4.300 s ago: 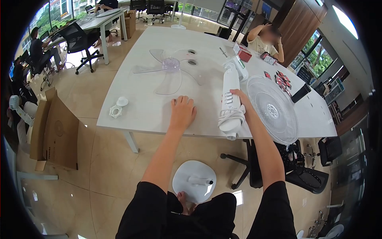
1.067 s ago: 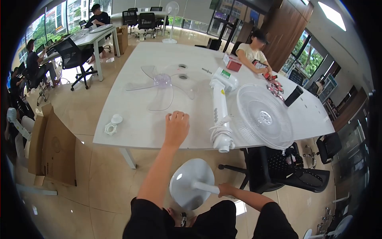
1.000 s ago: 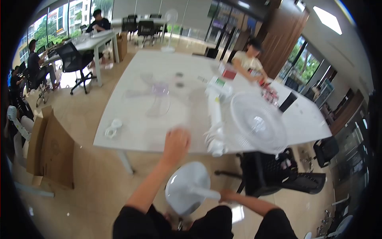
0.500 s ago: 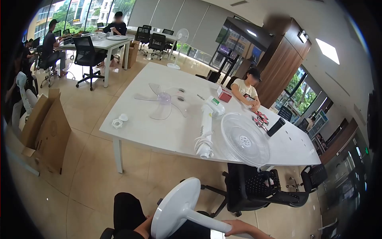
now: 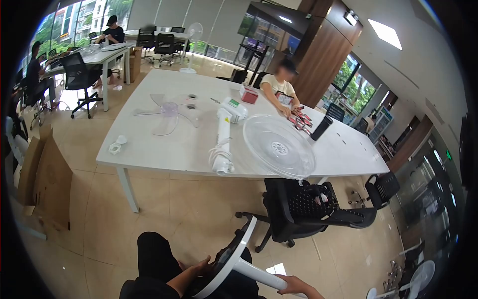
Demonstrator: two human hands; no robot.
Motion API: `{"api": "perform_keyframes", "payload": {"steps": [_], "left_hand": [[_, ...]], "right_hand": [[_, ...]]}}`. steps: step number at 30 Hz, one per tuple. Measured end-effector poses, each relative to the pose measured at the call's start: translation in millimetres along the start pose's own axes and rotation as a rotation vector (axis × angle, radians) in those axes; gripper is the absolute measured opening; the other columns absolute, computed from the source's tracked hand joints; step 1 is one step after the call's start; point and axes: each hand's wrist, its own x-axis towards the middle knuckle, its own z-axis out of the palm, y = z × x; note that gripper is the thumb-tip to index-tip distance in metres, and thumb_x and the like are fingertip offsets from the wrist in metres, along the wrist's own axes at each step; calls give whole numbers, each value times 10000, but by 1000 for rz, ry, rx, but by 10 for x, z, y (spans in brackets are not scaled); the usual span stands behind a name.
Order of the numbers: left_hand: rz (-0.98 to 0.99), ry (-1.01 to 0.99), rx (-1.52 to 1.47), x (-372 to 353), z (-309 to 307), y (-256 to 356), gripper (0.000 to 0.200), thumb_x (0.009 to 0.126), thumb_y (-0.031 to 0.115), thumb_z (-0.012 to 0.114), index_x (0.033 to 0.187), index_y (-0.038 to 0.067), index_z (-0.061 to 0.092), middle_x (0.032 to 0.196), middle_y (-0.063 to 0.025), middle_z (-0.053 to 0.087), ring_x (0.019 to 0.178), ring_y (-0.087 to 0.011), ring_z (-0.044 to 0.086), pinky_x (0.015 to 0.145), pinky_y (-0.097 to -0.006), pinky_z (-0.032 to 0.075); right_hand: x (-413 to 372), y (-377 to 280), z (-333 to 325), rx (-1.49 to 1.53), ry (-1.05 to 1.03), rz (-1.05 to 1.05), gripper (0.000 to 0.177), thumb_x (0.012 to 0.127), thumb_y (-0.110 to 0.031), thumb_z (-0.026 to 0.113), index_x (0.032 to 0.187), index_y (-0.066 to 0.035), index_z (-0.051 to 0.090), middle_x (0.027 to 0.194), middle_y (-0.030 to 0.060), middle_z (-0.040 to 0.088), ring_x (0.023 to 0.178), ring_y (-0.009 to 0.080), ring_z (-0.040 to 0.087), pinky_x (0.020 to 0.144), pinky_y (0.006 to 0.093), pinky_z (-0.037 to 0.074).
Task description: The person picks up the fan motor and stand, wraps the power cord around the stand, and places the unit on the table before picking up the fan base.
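Two hands show, one left hand (image 5: 199, 266) and one right hand (image 5: 295, 285), with one fan base (image 5: 226, 261). There is one white bench (image 5: 164, 152). On it are one clear fan blade (image 5: 168, 110), one motor column (image 5: 222, 132), one round grille (image 5: 279, 145), one red box (image 5: 248, 94), one dark cylinder (image 5: 321, 128), and two small white fittings: one toothed ring (image 5: 115, 148) and one cap (image 5: 121, 139). One person (image 5: 279, 85) sits there. Two black chairs (image 5: 298, 209) stand by its near right corner. One cardboard box (image 5: 42, 172) is on the floor.

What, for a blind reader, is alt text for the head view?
The left hand and right hand hold a white fan base, disc and pole, over the lap. Beyond, a table bears a fan body, grille and clear blade.
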Motion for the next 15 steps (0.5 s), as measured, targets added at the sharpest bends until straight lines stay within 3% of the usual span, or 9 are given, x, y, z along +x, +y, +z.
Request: {"api": "perform_keyframes", "payload": {"steps": [1,2,5,8,11,14,15], "left_hand": [[-22,73,-7,-352,201,104,932,999,685,235,1487,-105,312,1548,-249,358,1465,-388,277,1202,-470,215],[-47,48,-11,-224,91,53,928,1001,681,203,1479,-105,331,1540,-255,367,1475,-409,239,1205,-476,203],[20,212,151,-657,320,122,925,1005,673,192,1441,-120,388,1521,-265,391,1441,-402,316,1201,-458,211],[95,205,95,-444,172,51,888,1020,643,191,1425,-115,415,1494,-287,417,1430,-354,367,1176,-414,283],[165,247,34,-101,-54,-25,831,1039,597,223,1457,-107,371,1524,-290,369,1457,-349,324,1190,-421,259],[247,303,91,438,-350,-195,852,1040,601,214,1364,-146,466,1463,-276,458,1421,-320,364,1180,-383,245],[255,386,126,414,-315,-193,860,1036,610,227,1380,-149,440,1467,-279,451,1415,-326,373,1180,-380,245]], "right_hand": [[49,138,74,6,23,-16,844,726,-349,812,1471,-178,454,1220,170,670,1101,334,655,971,399,491],[96,270,175,14,44,-32,846,730,-351,813,1473,-179,448,1218,173,669,1099,340,655,968,401,492],[124,379,333,-26,93,-12,844,760,-332,813,1484,-167,410,1201,203,663,1107,364,644,968,412,489],[363,754,690,68,167,-33,851,768,-296,810,1488,-154,381,1211,237,646,1137,385,624,977,422,485],[565,1002,986,144,268,-54,826,760,-279,812,1470,-134,414,1199,224,653,1139,385,619,988,419,479],[583,1126,992,51,362,-104,787,755,-254,807,1445,-115,455,1222,207,651,1157,379,606,1010,419,468],[688,1368,1039,40,396,-207,746,758,-219,793,1428,-105,486,1289,189,625,1195,366,582,1035,428,451]]}}
